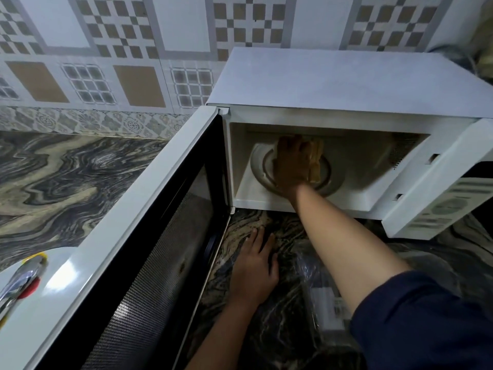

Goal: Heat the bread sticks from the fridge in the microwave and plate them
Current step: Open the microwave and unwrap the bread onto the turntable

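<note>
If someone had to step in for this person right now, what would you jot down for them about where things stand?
Right hand: inside the open microwave, on the bread sticks over the turntable; whether it grips them is unclear.
Left hand: flat on the marble counter, holding nothing.
Microwave door: swung wide open.
Clear plastic wrapper: on the counter under the right forearm.
Done: bread sticks are in the microwave.
Left: withdraw the hand, shut the door, heat, then plate. No plate in view.
</note>
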Tool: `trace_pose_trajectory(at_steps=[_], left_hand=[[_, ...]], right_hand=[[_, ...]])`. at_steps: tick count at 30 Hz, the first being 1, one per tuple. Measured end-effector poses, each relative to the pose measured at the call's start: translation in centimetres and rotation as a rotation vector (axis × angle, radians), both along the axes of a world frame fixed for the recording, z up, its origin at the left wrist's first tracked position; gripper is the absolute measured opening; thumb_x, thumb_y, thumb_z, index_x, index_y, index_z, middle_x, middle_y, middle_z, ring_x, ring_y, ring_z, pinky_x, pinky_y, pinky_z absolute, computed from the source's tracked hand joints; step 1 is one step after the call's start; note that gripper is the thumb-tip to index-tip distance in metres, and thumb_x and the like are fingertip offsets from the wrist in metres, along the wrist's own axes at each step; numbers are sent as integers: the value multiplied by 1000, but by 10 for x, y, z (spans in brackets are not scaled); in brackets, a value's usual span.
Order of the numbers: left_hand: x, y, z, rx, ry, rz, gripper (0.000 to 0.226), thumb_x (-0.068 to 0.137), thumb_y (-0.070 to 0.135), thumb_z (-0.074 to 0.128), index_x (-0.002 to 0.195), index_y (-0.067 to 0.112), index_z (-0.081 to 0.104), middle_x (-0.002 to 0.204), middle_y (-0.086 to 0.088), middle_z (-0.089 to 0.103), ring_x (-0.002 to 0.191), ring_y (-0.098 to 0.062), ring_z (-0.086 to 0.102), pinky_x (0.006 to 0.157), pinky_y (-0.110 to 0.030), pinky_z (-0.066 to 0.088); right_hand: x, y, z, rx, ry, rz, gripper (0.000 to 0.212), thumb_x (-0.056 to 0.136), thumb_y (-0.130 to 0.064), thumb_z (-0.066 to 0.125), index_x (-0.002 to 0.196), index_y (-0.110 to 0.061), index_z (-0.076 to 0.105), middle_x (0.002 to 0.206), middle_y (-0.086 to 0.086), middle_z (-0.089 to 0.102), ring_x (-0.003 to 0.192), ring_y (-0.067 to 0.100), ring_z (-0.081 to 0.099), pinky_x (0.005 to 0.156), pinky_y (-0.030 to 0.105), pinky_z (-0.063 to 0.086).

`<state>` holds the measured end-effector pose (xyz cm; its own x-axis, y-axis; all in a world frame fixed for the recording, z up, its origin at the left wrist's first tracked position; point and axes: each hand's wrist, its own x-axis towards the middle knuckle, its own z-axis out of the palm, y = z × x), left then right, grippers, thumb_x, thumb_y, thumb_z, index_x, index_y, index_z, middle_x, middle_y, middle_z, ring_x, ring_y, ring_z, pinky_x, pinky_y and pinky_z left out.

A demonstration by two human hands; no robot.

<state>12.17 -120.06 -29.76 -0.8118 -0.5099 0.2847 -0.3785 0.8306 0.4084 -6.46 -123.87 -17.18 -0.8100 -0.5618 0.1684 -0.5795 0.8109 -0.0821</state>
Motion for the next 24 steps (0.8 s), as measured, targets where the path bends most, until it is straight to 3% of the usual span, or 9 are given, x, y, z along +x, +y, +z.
trace_pose_trajectory(at_steps=[2, 4, 7, 9, 11, 15, 19, 22, 24], left_hand=[[-2, -2, 1, 12, -4, -2, 47, 86, 34, 41, 127, 18, 58, 138, -8, 53, 131, -24, 46, 107, -35, 29], [-2, -1, 2, 31, -11, 1, 47, 86, 34, 41, 127, 18, 58, 138, -9, 52, 132, -24, 46, 107, -35, 30], [2, 0, 6, 60, -28, -11, 51, 87, 37, 35, 130, 17, 55, 143, -9, 47, 135, -24, 41, 109, -31, 25], [3, -2, 10, 98, -77, -36, 61, 87, 42, 23, 138, 17, 45, 150, -8, 35, 142, -22, 29, 111, -26, 14], [5, -4, 10, 76, -121, -49, 70, 85, 46, 12, 142, 16, 38, 153, -8, 28, 144, -22, 21, 113, -24, 5], [16, 8, 10, 69, -167, 21, 75, 82, 48, 3, 144, 18, 35, 154, -8, 26, 145, -23, 20, 117, -30, 11], [31, 32, 17, 141, -228, 106, 53, 97, 40, 25, 145, 19, 32, 156, -6, 21, 145, -20, 17, 117, -30, 13], [38, 52, 25, 295, -106, 191, 44, 97, 30, 43, 137, 12, 46, 153, -9, 30, 142, -22, 26, 114, -27, 18], [41, 65, 30, 433, -12, 246, 39, 96, 26, 46, 129, 7, 54, 147, -12, 39, 138, -23, 34, 112, -27, 23]], right_hand=[[2, 2, 2, -13, 7, 6, 61, 94, -26, 48, 145, -6, 21, 150, 28, 18, 135, 47, 24, 107, 51, 31], [4, 9, 7, -88, -13, 24, 50, 94, -25, 45, 140, -10, 34, 146, 24, 30, 132, 42, 31, 104, 47, 33], [13, 33, 17, -346, 30, 43, 32, 96, -27, 37, 118, -14, 56, 127, 16, 51, 123, 33, 41, 108, 45, 32], [24, 56, 22, -477, -91, 11, 29, 95, -19, 37, 117, -10, 55, 129, 15, 49, 123, 31, 43, 104, 42, 35], [36, 83, 21, -512, -124, 29, 28, 89, -11, 50, 117, -9, 55, 129, 11, 49, 115, 31, 49, 93, 39, 42], [54, 131, 11, -604, -230, 56, 26, 88, -16, 57, 113, -11, 55, 125, 7, 50, 109, 25, 53, 84, 30, 44], [70, 174, 2, -610, -391, 68, 30, 92, -20, 54, 119, -8, 50, 124, 9, 52, 113, 22, 50, 82, 20, 32], [87, 198, -4, -641, -490, 60, 34, 95, -24, 51, 125, -8, 48, 130, 9, 51, 118, 22, 49, 86, 22, 34], [99, 212, -9, -634, -544, 70, 43, 95, -26, 50, 133, -7, 43, 138, 10, 47, 126, 23, 44, 96, 25, 34]])
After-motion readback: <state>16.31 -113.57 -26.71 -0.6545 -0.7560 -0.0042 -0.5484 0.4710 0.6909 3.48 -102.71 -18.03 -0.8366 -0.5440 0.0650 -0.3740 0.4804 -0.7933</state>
